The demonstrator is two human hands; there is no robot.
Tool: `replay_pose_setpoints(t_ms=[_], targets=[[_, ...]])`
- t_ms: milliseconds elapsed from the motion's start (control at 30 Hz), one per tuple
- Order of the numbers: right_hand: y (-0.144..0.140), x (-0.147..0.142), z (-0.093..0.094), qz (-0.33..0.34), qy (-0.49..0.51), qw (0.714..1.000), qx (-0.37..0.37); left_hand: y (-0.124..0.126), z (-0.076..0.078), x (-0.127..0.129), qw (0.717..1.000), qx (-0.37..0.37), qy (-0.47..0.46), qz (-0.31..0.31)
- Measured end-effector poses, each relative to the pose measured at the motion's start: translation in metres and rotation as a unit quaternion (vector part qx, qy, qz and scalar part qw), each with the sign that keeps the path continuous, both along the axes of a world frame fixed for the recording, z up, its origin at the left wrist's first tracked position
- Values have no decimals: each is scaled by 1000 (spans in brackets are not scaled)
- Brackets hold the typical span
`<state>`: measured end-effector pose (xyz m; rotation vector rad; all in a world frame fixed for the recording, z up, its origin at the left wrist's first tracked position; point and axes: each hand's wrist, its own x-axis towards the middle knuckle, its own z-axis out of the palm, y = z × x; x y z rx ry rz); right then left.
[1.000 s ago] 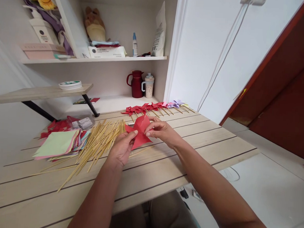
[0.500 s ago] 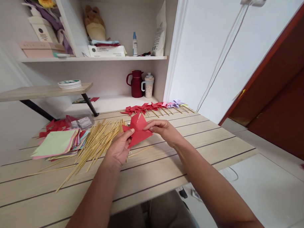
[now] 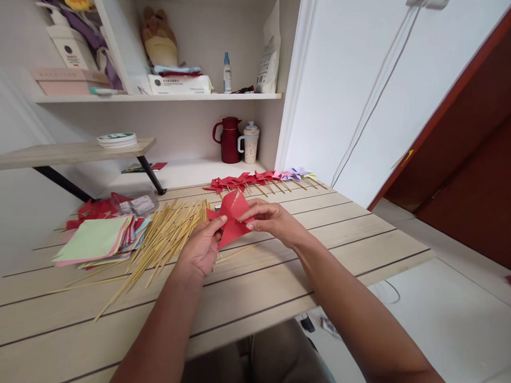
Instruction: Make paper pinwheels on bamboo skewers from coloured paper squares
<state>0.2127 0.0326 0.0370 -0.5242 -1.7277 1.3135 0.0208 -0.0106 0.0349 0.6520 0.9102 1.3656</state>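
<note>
Both hands hold a red paper pinwheel (image 3: 232, 216) just above the wooden table (image 3: 277, 281). My left hand (image 3: 200, 250) pinches its lower left side between thumb and fingers. My right hand (image 3: 271, 220) grips its right side, fingertips bending a flap toward the centre. A single thin bamboo stick (image 3: 235, 253) lies on the table under the paper. A heap of bamboo sticks (image 3: 164, 238) spreads just left of my left hand.
A stack of coloured paper squares (image 3: 97, 240) lies at the left, with red scraps and a small plastic bag (image 3: 140, 205) behind it. A row of finished pinwheels (image 3: 260, 180) lines the table's far edge. A red jug (image 3: 230, 140) and cup (image 3: 250, 144) stand on the shelf behind.
The red paper has been lifted and turned a little, and my right fingers have folded a flap inward toward its centre. My left hand has shifted slightly left.
</note>
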Motion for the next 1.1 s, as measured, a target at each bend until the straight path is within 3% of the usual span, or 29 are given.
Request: replay_pose_setpoints(t_ms=[533, 933, 1100], targets=[[-2, 0, 1, -19, -8, 996, 87, -4, 3, 5, 999, 19, 49, -11], [-5, -6, 3, -53, -50, 996, 58, -3, -4, 3, 994, 38, 92, -31], [-4, -10, 0, -90, -23, 995, 48, 1, -10, 4, 992, 35, 124, 19]])
